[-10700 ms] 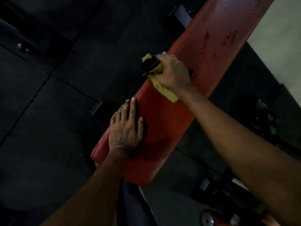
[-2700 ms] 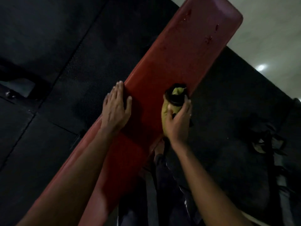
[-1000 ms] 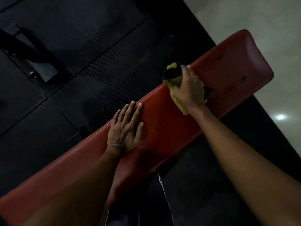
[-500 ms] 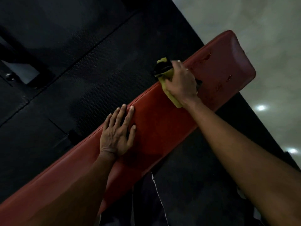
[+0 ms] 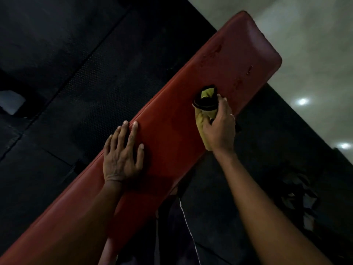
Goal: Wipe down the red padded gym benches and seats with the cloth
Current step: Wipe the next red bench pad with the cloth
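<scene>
Nearest you, the bench (image 5: 168,142) runs from the lower left up toward the far right, and its near stretch lies in shadow under your forearms, so you cannot judge from here whether that part is clean. A little farther along, your left hand (image 5: 122,155) lies flat on the pad near its left edge, fingers straight and spread, holding nothing, apparently just bracing you. Beyond it, toward the right edge, your right hand (image 5: 217,127) has its fingers curled round the bunched cloth (image 5: 206,104), yellow with a dark part, and presses it onto the pad about two thirds of the way up. The red between your hands looks even and free of marks. Past the cloth, the far end carries dark spots (image 5: 248,70) and smears, which look like wet patches or scuffs; which, you cannot tell. By this view that far end is what is left on this bench, and no other bench or seat is visible.
</scene>
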Available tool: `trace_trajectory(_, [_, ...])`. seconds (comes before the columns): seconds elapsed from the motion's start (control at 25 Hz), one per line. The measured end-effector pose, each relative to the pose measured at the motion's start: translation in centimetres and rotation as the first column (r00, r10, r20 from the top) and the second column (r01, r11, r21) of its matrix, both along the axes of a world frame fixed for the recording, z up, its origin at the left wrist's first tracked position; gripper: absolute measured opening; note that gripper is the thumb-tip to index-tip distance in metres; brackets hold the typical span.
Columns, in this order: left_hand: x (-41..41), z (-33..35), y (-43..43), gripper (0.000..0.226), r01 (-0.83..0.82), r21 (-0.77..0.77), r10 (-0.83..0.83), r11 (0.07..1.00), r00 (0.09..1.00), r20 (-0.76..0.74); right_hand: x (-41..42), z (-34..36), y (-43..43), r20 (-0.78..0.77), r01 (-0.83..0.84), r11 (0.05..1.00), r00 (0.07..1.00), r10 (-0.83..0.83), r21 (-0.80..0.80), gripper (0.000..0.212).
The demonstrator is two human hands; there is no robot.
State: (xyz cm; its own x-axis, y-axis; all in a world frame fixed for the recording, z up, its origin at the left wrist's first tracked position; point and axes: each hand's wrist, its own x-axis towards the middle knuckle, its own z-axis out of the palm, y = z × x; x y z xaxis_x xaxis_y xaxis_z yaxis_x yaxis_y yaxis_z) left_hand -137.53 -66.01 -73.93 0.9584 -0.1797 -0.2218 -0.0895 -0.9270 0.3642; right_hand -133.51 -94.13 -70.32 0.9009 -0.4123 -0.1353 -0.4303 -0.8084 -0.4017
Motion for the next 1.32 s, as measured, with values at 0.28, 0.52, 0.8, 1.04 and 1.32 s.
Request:
trace_trajectory(0.28, [2.1,2.2,-1.3,0.067,-0.057,-0.093,0.041,0.994,0.986,-0.163,-8.4,-0.7,7.1,0.034,0.03,0.993,0.999,-0.034,0.112,0.077])
trace_trajectory(0.52, [8.4,2.0,-6.5,0.07,0.134,-0.138,-0.159,0.981,0.969,-0.188,-3.9,-2.0,2.7,0.124,0.506,0.813,0.822,-0.555,0.287,0.066])
trace_trajectory(0.8, [8.1,0.8,-7.8,0.072,0.114,-0.007,-0.114,0.993,0.989,-0.091,-9.6,-0.9,8.2,0.04,0.641,0.631,0.687,-0.726,0.437,0.064])
trace_trajectory(1.04, [7.6,0.3,-7.6,0.071,0.115,0.017,-0.115,0.993,0.993,-0.008,-1.2,-1.6,-1.2,0.081,0.71,0.539,0.569,-0.818,0.454,0.048])
trace_trajectory(1.32, [7.9,0.5,-7.6,0.073,0.087,0.017,-0.087,0.996,0.996,-0.014,-1.5,0.4,-0.9,0.01,0.149,0.968,0.988,-0.154,0.202,0.075])
